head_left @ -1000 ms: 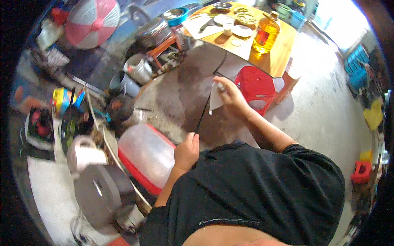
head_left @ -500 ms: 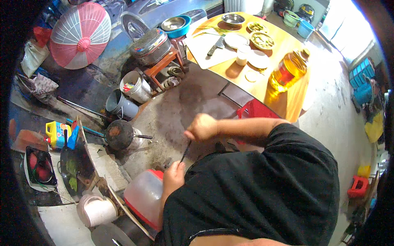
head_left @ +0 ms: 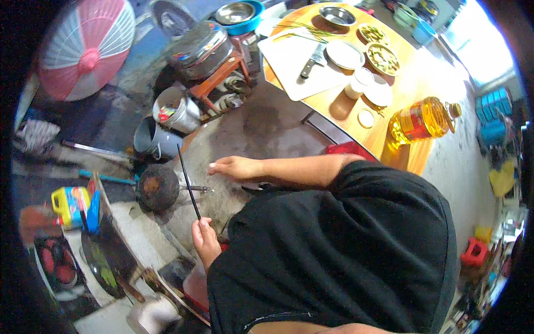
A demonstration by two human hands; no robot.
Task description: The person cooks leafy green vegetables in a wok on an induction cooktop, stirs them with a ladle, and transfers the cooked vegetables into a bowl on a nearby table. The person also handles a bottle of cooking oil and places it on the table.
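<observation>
My left hand (head_left: 206,243) is closed round the lower end of a thin black stick (head_left: 189,181), which looks like a chopstick. The stick slants up and to the left from the fingers. To the right of it is my right hand (head_left: 236,168), held apart from the stick with its fingers stretched out and nothing visible in them. Beyond the stick's middle, a round dark pan-like thing (head_left: 158,187) with a handle stands low over the floor.
On the wooden table (head_left: 414,161) are a white cutting board (head_left: 289,61) with a kitchen knife (head_left: 312,62), plates, bowls of cut food and a large oil bottle (head_left: 417,123). Two buckets (head_left: 149,136) stand at the left. A yellow jug (head_left: 71,207) is near the left edge.
My right hand has let go of the stick's upper end and moved left with its fingers opening. My left hand has shifted left, still holding the stick. The view has turned slightly.
</observation>
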